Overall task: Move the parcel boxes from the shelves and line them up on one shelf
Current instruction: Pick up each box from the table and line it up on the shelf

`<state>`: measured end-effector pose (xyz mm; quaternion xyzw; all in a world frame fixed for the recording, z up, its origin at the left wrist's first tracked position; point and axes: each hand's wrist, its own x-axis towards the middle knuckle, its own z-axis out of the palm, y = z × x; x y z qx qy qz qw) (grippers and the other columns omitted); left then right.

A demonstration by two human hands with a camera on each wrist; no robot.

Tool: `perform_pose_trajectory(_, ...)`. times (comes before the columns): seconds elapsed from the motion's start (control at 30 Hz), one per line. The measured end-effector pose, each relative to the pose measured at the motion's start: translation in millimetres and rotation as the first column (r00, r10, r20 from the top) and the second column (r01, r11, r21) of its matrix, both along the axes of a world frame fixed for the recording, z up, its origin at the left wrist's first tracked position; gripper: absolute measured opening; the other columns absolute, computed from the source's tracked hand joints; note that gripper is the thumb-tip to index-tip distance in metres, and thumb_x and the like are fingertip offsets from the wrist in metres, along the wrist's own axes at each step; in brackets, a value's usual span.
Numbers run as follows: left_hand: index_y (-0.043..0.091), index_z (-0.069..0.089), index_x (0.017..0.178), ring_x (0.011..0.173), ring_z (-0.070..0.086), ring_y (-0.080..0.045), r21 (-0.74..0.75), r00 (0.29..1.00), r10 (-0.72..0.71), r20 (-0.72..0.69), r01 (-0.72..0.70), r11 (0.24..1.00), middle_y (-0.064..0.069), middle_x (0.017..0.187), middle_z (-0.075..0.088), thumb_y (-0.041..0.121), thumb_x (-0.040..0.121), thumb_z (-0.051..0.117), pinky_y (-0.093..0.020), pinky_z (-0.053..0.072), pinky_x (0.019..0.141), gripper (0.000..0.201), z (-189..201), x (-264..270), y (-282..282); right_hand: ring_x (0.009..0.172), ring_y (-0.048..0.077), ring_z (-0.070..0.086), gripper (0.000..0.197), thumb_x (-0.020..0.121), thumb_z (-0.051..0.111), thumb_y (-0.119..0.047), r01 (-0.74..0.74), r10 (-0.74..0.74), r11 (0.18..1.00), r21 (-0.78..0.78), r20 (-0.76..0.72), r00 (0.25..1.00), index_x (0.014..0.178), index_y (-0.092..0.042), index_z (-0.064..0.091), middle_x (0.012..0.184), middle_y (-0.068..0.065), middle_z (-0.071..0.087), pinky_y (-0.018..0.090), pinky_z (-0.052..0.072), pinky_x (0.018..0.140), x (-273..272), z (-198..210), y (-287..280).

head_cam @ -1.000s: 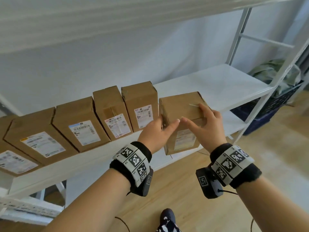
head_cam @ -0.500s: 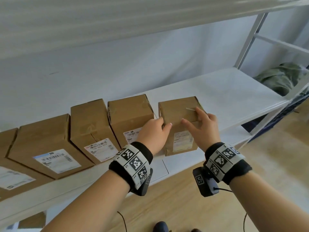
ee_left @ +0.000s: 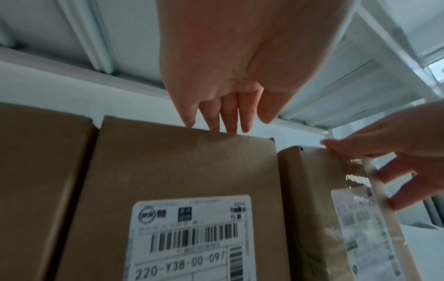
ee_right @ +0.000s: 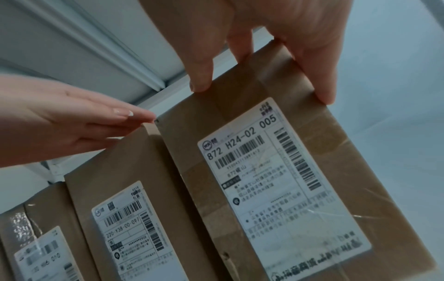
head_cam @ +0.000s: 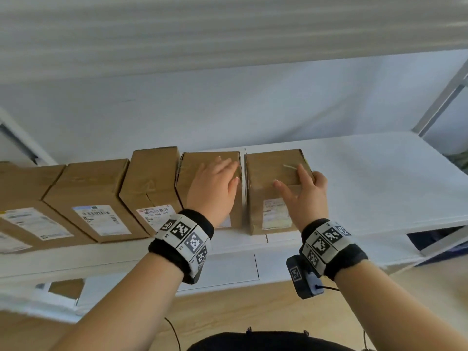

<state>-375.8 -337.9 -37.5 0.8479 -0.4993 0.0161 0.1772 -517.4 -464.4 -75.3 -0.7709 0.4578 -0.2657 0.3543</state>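
Observation:
Several brown parcel boxes with white labels stand in a row on the white shelf (head_cam: pixel 367 186). The rightmost parcel box (head_cam: pixel 268 198) (ee_left: pixel 312 190) (ee_right: pixel 276 171) stands upright, a narrow gap from its neighbour box (head_cam: pixel 192 173) (ee_left: pixel 180 171) (ee_right: pixel 125 180). My right hand (head_cam: pixel 301 188) (ee_left: pixel 384 152) (ee_right: pixel 252 47) holds the rightmost box at its top, thumb on the front edge and fingers over the top and right side. My left hand (head_cam: pixel 217 183) (ee_left: pixel 225 114) (ee_right: pixel 72 117) lies flat on the neighbour box's top, fingers straight.
An upper shelf board (head_cam: pixel 228 34) hangs close above. A metal upright (head_cam: pixel 440 97) stands at the right end. The shelf surface right of the row is bare. A lower shelf (head_cam: pixel 228 269) shows beneath, with another brown box (head_cam: pixel 65 288) at its left.
The rightmost box went from being held at the shelf's front edge to standing on the shelf beside the row. My left hand left it and now lies on the neighbour box.

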Motion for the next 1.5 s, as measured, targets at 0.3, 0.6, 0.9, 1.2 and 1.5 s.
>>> perform_pose_trajectory(0.3,0.021,0.025,0.148,0.144,0.015,-0.015,0.142,0.986,0.044,0.162,-0.068,0.988,0.002,0.156,0.023,0.035,0.102,0.022,-0.035,0.006,0.119,0.048,-16,-1,-3,0.130,0.021,0.038,0.078,0.080,0.054,-0.064,-0.044,0.038,0.998,-0.049,-0.108,0.993,0.145,-0.028,0.030,0.146,0.004,0.023,0.037,0.043,0.098,10,2,-12)
perform_pose_trajectory(0.6,0.021,0.026,0.148,0.144,0.016,-0.014,0.111,0.979,0.056,0.196,-0.079,0.991,0.003,0.155,0.023,0.034,0.101,0.022,-0.032,0.005,0.118,0.048,-22,0,-3,0.124,0.021,0.045,0.078,0.078,0.058,-0.063,-0.040,0.034,0.998,-0.056,-0.099,0.994,0.142,-0.025,0.037,0.145,0.004,0.028,0.034,0.043,0.096,16,4,-15)
perform_pose_trajectory(0.9,0.020,0.028,0.147,0.144,0.019,-0.015,0.087,0.973,0.074,0.218,-0.095,0.992,0.002,0.154,0.026,0.035,0.101,0.021,-0.032,0.007,0.117,0.049,-26,-2,-3,0.115,0.014,0.048,0.075,0.075,0.061,-0.063,-0.047,0.042,0.995,-0.085,-0.062,0.997,0.138,-0.025,0.044,0.139,-0.002,0.037,0.027,0.041,0.088,13,5,-17)
perform_pose_trajectory(1.2,0.019,0.027,0.147,0.144,0.018,-0.015,0.084,0.971,0.078,0.225,-0.099,0.992,0.001,0.155,0.025,0.033,0.101,0.024,-0.032,0.006,0.117,0.048,-26,-2,-5,0.104,0.009,0.050,0.075,0.072,0.063,-0.065,-0.047,0.044,0.993,-0.109,-0.030,0.999,0.134,-0.025,0.049,0.133,-0.005,0.043,0.023,0.043,0.083,9,6,-18)
perform_pose_trajectory(1.5,0.018,0.026,0.148,0.144,0.017,-0.016,0.082,0.971,0.092,0.222,-0.113,0.990,-0.001,0.155,0.024,0.033,0.101,0.023,-0.033,0.008,0.117,0.049,-27,-4,-6,0.107,0.009,0.050,0.069,0.072,0.067,-0.059,-0.070,0.072,0.990,-0.125,0.011,0.997,0.130,-0.023,0.053,0.127,-0.006,0.049,0.020,0.038,0.084,3,5,-22)
